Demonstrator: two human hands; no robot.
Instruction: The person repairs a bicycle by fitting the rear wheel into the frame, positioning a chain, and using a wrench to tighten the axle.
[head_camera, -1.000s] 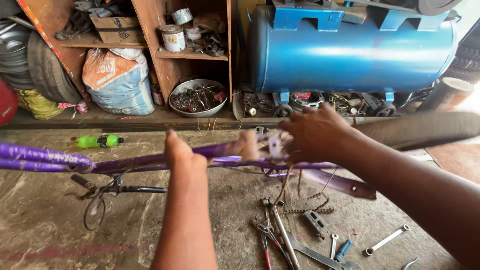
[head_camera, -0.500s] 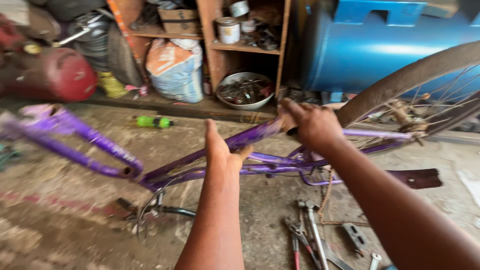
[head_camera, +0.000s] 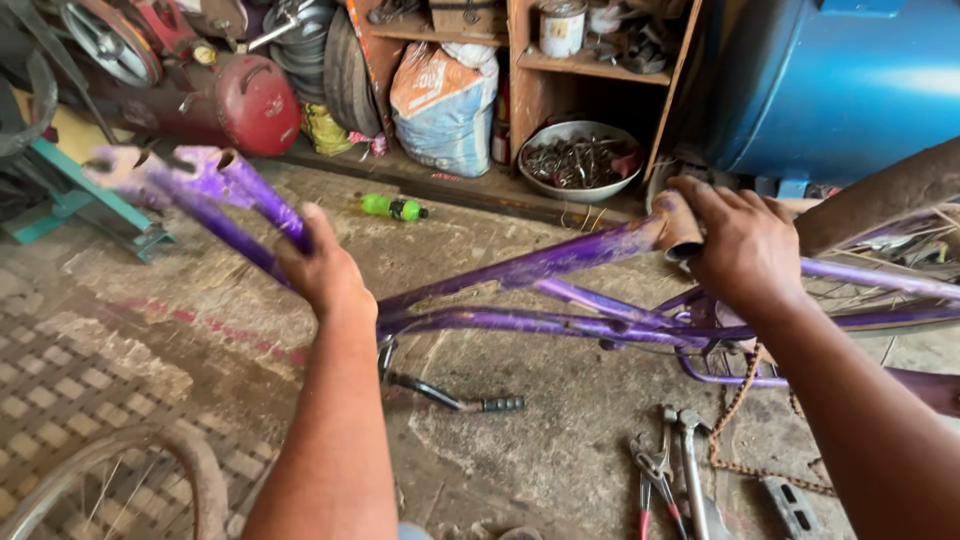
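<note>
A worn purple bicycle frame (head_camera: 520, 268) lies across the dirty concrete floor, held up off it. My left hand (head_camera: 322, 268) grips the purple fork blades (head_camera: 215, 195) at the left end. My right hand (head_camera: 738, 243) is closed around the open end of the frame's seat tube (head_camera: 672, 222) on the right. A rear wheel (head_camera: 890, 195) with a brown tyre is still mounted at the far right. A crank arm with a black pedal (head_camera: 465, 400) hangs under the frame, and a loose chain (head_camera: 735, 415) dangles below my right wrist.
Pliers and spanners (head_camera: 670, 470) lie on the floor at lower right. A green bottle (head_camera: 392, 208) lies beyond the frame. Behind stand a blue tank (head_camera: 840, 85), wooden shelves (head_camera: 590, 60), a metal bowl of parts (head_camera: 580, 160), a sack (head_camera: 445, 95), a red engine (head_camera: 235, 95). Another wheel (head_camera: 120, 485) lies lower left.
My view swung left and nearer. My left hand slid from the middle tube out to the fork end. My right hand stayed on the seat tube end.
</note>
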